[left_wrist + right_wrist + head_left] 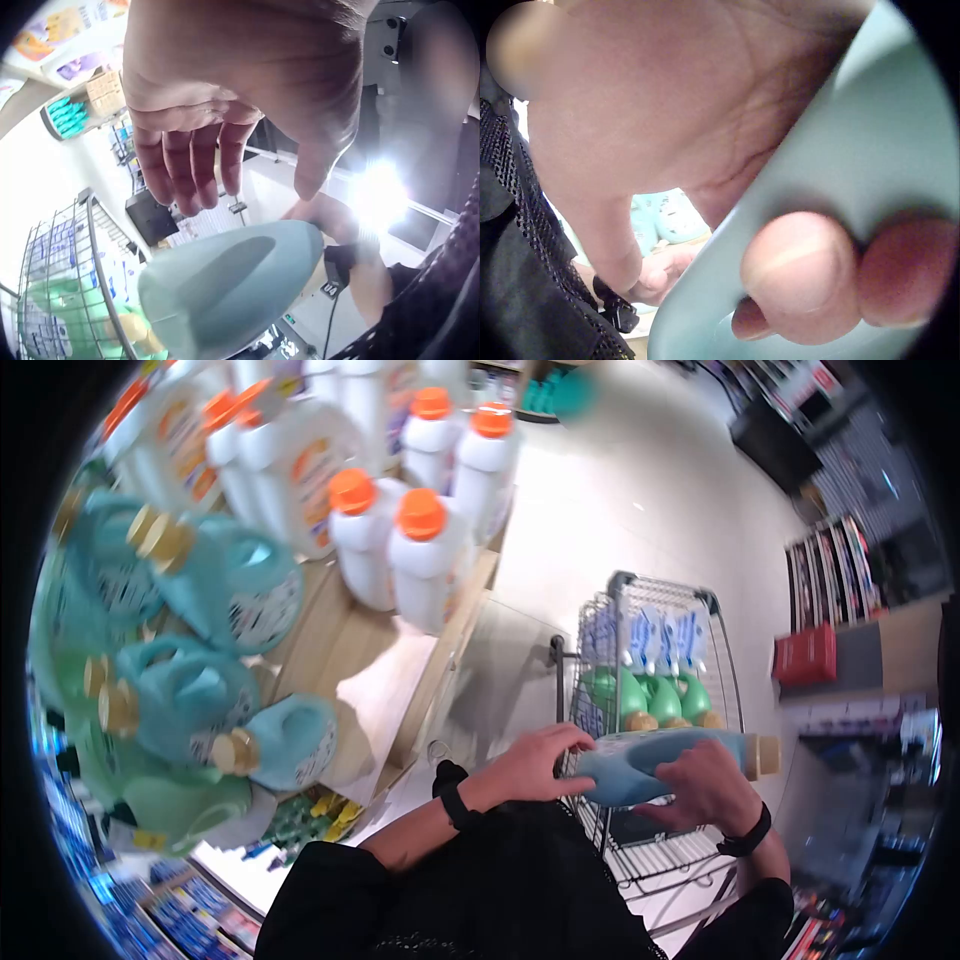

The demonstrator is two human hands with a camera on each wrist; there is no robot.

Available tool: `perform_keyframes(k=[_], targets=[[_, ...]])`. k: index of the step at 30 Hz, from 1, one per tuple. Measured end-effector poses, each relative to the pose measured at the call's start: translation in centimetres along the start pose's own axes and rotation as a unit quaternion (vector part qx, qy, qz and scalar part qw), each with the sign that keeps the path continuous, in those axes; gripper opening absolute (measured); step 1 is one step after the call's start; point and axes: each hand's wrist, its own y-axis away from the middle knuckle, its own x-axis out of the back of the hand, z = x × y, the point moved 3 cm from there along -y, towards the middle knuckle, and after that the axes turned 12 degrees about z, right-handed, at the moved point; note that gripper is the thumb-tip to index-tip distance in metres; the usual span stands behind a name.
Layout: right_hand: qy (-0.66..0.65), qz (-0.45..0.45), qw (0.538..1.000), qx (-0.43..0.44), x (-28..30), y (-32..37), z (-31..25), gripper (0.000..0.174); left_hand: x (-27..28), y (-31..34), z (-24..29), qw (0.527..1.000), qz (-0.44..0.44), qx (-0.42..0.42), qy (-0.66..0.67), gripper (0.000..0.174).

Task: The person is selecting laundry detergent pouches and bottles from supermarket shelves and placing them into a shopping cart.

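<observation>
A teal laundry detergent bottle (pixel 625 765) with a gold cap lies on its side over the near end of the shopping cart (pixel 617 650), its cap pointing right. My right hand (pixel 705 785) grips it by its handle; in the right wrist view the fingertips (pixel 802 270) curl through the handle opening. My left hand (pixel 545 760) is at the base end of the bottle, fingers loosely bent. In the left wrist view a gap shows between those fingers (pixel 199 169) and the bottle's base (pixel 225 292).
Inside the cart stand several green bottles (pixel 655 695) with gold caps and blue-white packs (pixel 665 640). On my left, a wooden display shelf (pixel 335 625) bears several teal bottles (pixel 255 585) and white bottles (pixel 430 555) with orange caps. A red box (pixel 805 657) sits on the far right.
</observation>
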Motion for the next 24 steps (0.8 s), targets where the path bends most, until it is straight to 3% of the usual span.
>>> perform_keyframes(k=[2, 5, 7, 10, 12, 17, 19, 20, 21, 23, 24], targets=[[-0.006, -0.008, 0.996, 0.092, 0.3, -3.6, -3.4, 0.031, 1.7, 1.9, 1.0, 0.999, 0.031, -0.038, 0.007, 0.035], [0.040, 0.014, 0.974, 0.224, -1.2, -8.3, -8.4, 0.033, 4.2, 5.1, 1.6, 0.980, 0.135, -0.092, -0.117, 0.043], [0.019, 0.014, 0.950, 0.312, -2.4, -11.1, -11.3, 0.033, 5.0, 7.3, 0.5, 0.966, 0.200, -0.094, -0.134, 0.039], [0.043, -0.061, 0.951, 0.299, -4.1, -14.3, -18.1, 0.034, 6.3, 10.9, -1.5, 0.925, 0.343, -0.104, -0.126, 0.027], [0.045, -0.049, 0.939, 0.338, -3.7, -15.3, -21.4, 0.035, 7.6, 13.1, -2.0, 0.883, 0.439, -0.036, -0.161, 0.031], [0.065, -0.027, 0.912, 0.405, -5.9, -18.4, -26.4, 0.031, 11.7, 16.4, -3.2, 0.818, 0.530, -0.030, -0.220, 0.018], [-0.126, 0.206, 0.874, 0.421, -5.3, -19.1, -27.9, 0.022, 12.5, 17.0, -4.0, 0.805, 0.552, -0.010, -0.215, 0.018], [-0.185, 0.260, 0.872, 0.372, -5.1, -19.0, -28.2, 0.017, 13.2, 17.4, -4.4, 0.783, 0.577, -0.004, -0.231, 0.019], [-0.182, 0.259, 0.871, 0.376, -6.0, -18.2, -28.3, 0.017, 13.8, 17.9, -4.8, 0.760, 0.602, 0.001, -0.247, 0.019], [-0.326, 0.262, 0.906, 0.073, -8.9, -17.2, -25.9, 0.020, 14.4, 18.4, -4.7, 0.744, 0.612, 0.003, -0.269, 0.020], [-0.359, 0.232, 0.904, 0.005, -10.8, -17.3, -25.7, 0.025, 14.5, 18.5, -4.7, 0.730, 0.617, 0.006, -0.293, 0.022]])
